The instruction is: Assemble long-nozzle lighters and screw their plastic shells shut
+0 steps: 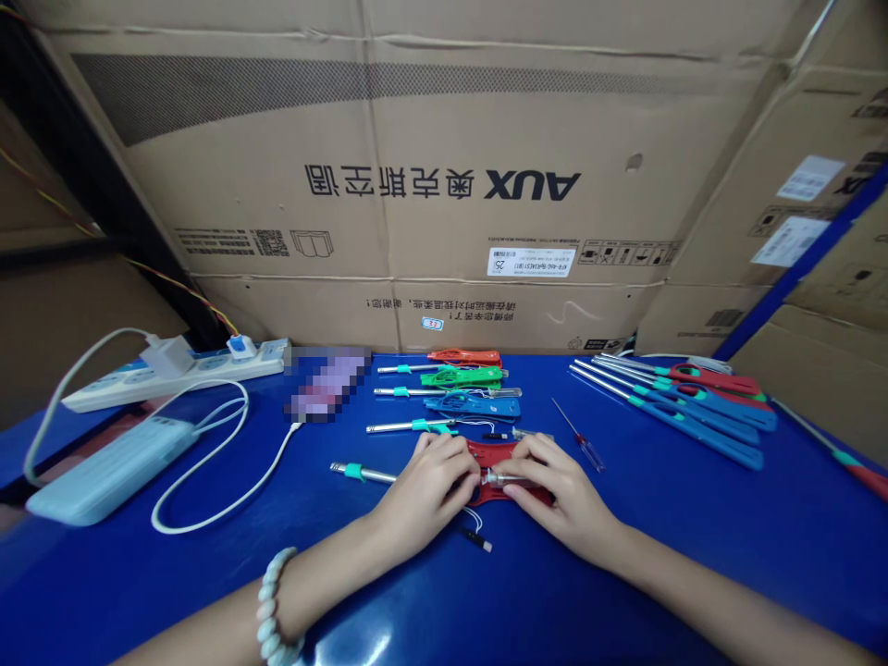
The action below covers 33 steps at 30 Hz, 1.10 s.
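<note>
My left hand (438, 483) is closed, fingertips pinched at the near end of the clear lighter fuel tank; what they grip is hidden. My right hand (555, 490) closes its thumb and fingers around the clear fuel tank (506, 479). Both hands rest over an opened red lighter casing (489, 453). A metal lighter tube (378, 475) with a teal collar runs out left from under my left hand. Below the hands lies a small black igniter (477, 538) on white wires. Beyond them another tube (395, 427) and a blue casing (478, 407) lie in a row.
Green (462, 376) and orange (463, 357) casings lie farther back. A screwdriver (588, 446) sits right of my hands, with a pile of long lighters (708, 416) beyond. At left are a power bank (115, 472), a white cable and a power strip (201, 370). Cardboard (430, 111) walls the back.
</note>
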Each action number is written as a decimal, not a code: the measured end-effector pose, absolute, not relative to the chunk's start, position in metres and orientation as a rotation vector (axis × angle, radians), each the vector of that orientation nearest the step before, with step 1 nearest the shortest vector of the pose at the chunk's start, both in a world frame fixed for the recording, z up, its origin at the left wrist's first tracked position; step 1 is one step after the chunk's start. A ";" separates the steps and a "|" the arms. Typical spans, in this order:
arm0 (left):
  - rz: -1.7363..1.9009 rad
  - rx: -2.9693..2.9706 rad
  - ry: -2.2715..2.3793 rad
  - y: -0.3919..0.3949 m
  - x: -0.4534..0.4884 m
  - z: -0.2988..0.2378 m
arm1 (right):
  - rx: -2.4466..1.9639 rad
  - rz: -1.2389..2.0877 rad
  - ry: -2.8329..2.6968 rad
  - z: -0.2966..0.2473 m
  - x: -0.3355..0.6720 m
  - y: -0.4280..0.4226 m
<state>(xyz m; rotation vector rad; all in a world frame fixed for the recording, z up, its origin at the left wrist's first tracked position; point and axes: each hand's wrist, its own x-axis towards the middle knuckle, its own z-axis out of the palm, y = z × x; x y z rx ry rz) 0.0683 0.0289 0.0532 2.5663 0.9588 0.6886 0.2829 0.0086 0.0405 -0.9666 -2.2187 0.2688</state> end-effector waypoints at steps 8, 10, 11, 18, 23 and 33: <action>0.677 2.572 0.954 0.029 0.068 0.051 | -0.953 0.282 -2.233 0.039 0.284 0.009; 0.676 2.576 0.957 0.029 0.068 0.051 | -0.950 0.284 -2.238 0.038 0.284 0.009; 0.678 2.578 0.957 0.029 0.068 0.051 | -0.948 0.284 -2.241 0.038 0.284 0.009; 0.672 2.581 0.969 0.029 0.068 0.050 | -0.941 0.283 -2.244 0.040 0.283 0.010; 0.676 2.573 0.968 0.029 0.068 0.050 | -0.941 0.288 -2.244 0.039 0.283 0.009; 0.649 2.562 0.978 0.029 0.070 0.048 | -0.927 0.296 -2.222 0.038 0.282 0.010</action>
